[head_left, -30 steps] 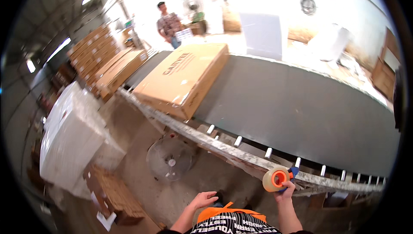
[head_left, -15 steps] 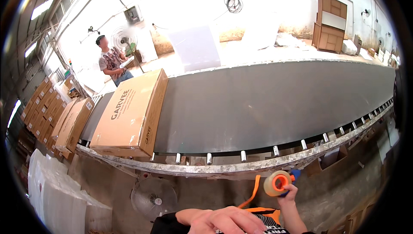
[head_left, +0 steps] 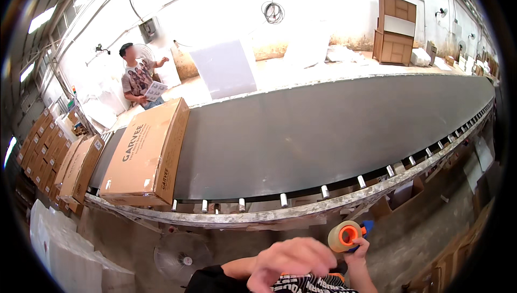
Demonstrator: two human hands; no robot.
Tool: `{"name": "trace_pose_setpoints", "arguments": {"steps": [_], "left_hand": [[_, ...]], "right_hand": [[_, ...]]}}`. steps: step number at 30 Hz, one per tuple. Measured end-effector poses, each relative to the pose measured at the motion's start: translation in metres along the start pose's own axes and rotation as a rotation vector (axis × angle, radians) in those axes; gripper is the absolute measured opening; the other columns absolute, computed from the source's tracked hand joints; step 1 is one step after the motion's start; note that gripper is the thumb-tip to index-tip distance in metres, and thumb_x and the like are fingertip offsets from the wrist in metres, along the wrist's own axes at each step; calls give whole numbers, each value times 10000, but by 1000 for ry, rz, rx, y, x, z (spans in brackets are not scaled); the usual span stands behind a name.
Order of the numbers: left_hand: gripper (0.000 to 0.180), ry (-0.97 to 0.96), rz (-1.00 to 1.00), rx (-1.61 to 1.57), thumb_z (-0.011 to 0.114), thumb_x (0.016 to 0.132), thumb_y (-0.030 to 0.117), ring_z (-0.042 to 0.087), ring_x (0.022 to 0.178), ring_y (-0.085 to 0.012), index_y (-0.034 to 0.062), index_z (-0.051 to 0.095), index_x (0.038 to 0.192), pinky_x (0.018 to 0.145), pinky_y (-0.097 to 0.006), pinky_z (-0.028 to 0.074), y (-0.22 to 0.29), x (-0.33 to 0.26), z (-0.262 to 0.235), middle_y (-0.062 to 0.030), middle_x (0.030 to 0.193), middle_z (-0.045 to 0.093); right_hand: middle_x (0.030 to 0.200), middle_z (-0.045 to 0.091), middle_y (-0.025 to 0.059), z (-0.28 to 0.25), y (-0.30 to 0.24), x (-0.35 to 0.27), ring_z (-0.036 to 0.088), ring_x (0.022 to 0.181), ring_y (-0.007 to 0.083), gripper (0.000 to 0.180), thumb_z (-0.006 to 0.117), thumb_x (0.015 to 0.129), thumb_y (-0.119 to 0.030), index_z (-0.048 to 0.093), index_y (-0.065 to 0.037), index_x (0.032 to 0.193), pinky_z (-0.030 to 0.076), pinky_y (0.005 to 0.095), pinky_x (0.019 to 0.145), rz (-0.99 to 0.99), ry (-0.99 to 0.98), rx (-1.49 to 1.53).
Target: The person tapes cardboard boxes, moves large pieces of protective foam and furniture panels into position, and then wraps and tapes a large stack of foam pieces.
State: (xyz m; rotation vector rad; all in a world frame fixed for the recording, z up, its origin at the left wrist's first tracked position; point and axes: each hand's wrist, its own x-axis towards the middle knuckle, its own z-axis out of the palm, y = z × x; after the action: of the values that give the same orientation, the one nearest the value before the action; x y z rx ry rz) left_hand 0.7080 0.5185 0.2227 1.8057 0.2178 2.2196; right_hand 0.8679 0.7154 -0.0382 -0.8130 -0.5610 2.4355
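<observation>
My right hand (head_left: 356, 250) grips a tape dispenser (head_left: 346, 235) with an orange-cored roll and a blue handle, held below the conveyor's near edge. My left hand (head_left: 293, 260) is raised in front of my chest, blurred, fingers curled loosely and holding nothing. A long brown cardboard box (head_left: 146, 156) lies on the dark grey conveyor belt (head_left: 323, 131) at the left, well away from both hands.
A person (head_left: 139, 80) stands beyond the belt at the far left holding papers. More cardboard boxes (head_left: 75, 169) are stacked left of the belt. A floor fan (head_left: 182, 258) sits under the conveyor. A wooden cabinet (head_left: 397, 29) stands at the back right. White wrapped material (head_left: 59, 250) lies lower left.
My view has swung right and up, so the box and belt sit further left. My left hand has risen into the lower middle of view. The right hand keeps holding the tape dispenser.
</observation>
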Motion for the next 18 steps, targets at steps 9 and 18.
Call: {"name": "trace_pose_setpoints", "arguments": {"steps": [9, 18], "left_hand": [[515, 313, -754, 200, 691, 805, 172, 589, 1072, -271, -67, 557, 1242, 971, -404, 439, -141, -51, 36, -203, 1136, 621], [430, 420, -863, 495, 679, 844, 112, 603, 1046, -172, 17, 580, 1252, 953, -321, 455, -202, -38, 82, -94, 1103, 645]], "right_hand": [[1032, 637, 88, -68, -118, 11, 617, 967, 275, 521, 538, 587, -152, 600, -68, 1097, 516, 423, 876, 60, -3, 45], [1068, 634, 93, -158, -210, 66, 611, 977, 282, 536, 556, 651, -246, 579, -73, 1158, 510, 423, 854, 80, -155, -55]]}}
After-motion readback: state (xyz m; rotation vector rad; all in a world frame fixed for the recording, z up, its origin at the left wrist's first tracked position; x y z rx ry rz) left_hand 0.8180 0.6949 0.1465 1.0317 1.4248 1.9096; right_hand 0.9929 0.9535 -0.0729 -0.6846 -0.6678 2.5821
